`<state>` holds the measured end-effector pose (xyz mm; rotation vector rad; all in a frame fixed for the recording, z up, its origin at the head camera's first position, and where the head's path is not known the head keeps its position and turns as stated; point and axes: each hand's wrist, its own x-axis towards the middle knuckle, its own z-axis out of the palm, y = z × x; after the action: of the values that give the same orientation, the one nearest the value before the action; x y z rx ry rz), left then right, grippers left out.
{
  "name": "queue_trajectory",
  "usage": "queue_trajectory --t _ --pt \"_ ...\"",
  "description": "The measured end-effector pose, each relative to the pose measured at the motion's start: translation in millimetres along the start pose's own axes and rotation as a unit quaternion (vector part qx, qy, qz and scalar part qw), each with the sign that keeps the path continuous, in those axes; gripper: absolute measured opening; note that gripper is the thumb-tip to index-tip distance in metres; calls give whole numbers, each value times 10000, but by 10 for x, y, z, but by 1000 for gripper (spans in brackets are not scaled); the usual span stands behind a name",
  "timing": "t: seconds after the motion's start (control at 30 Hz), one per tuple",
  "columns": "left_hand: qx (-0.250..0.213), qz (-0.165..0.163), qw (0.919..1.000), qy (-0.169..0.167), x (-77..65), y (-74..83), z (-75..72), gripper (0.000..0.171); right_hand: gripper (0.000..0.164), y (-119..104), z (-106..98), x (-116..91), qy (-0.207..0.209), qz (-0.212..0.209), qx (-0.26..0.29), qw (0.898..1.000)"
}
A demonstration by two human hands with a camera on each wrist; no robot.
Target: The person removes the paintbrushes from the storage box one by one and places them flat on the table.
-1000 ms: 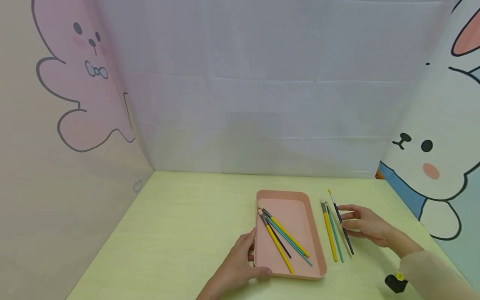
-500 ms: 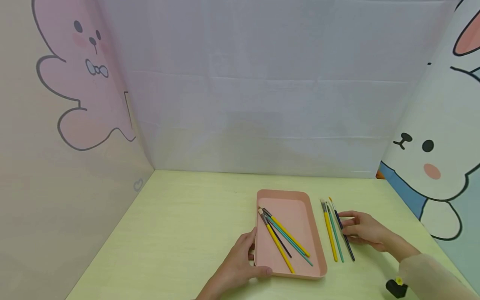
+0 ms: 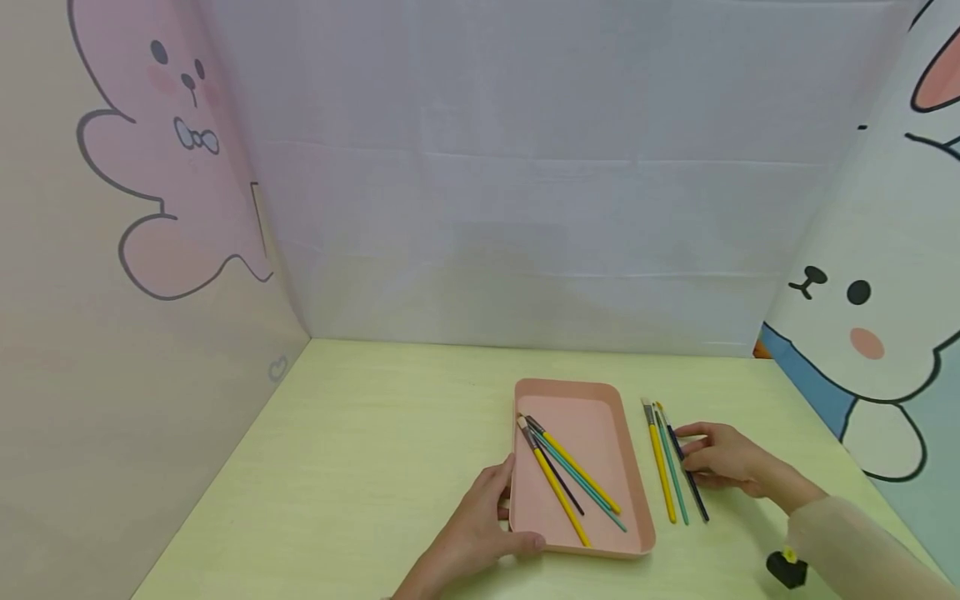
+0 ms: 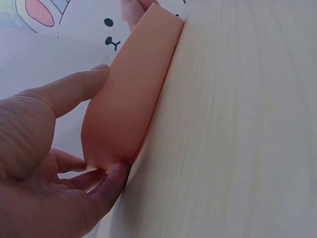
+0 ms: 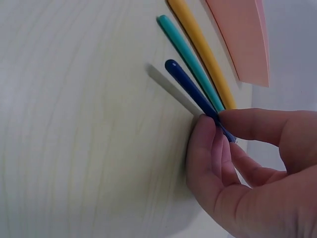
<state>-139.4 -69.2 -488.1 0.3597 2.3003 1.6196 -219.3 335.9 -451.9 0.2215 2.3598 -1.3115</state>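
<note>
My right hand (image 3: 723, 457) pinches a dark blue paintbrush (image 5: 188, 87) between thumb and fingertips, its bristle end pointing away from me. Beside it on the table lie a teal paintbrush (image 3: 672, 471) and a yellow paintbrush (image 3: 660, 467), roughly side by side. My left hand (image 3: 474, 523) grips the near left corner of a pink tray (image 3: 592, 408), thumb on the front wall and fingers along the left side; in the left wrist view they curl around its end (image 4: 121, 109). Inside the tray several brushes lie slanted and overlapping, among them a yellow brush (image 3: 562, 497).
The pale wooden table (image 3: 360, 450) runs back to a white curtain-like backdrop (image 3: 525, 208). Side panels with a pink cartoon figure (image 3: 172, 183) and a white rabbit (image 3: 862, 350) stand left and right. A black object with a yellow part (image 3: 787, 571) appears beneath the right sleeve.
My right hand has drawn the dark blue paintbrush slightly toward me and leftward, nearer the teal one. The left hand and the tray stay in place.
</note>
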Motion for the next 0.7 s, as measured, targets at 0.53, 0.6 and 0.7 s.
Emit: queue_trajectory --t 0.53,0.6,0.7 --pt "118 -72 9999 12 -1 -1 5 118 67 -18 24 29 18 -36 -252 9997" --pt "116 -66 9999 18 -2 -3 4 118 67 -14 26 34 18 -50 -248 9997" --pt "112 -48 9999 20 -1 -4 4 118 68 -4 26 37 29 -57 -240 9997"
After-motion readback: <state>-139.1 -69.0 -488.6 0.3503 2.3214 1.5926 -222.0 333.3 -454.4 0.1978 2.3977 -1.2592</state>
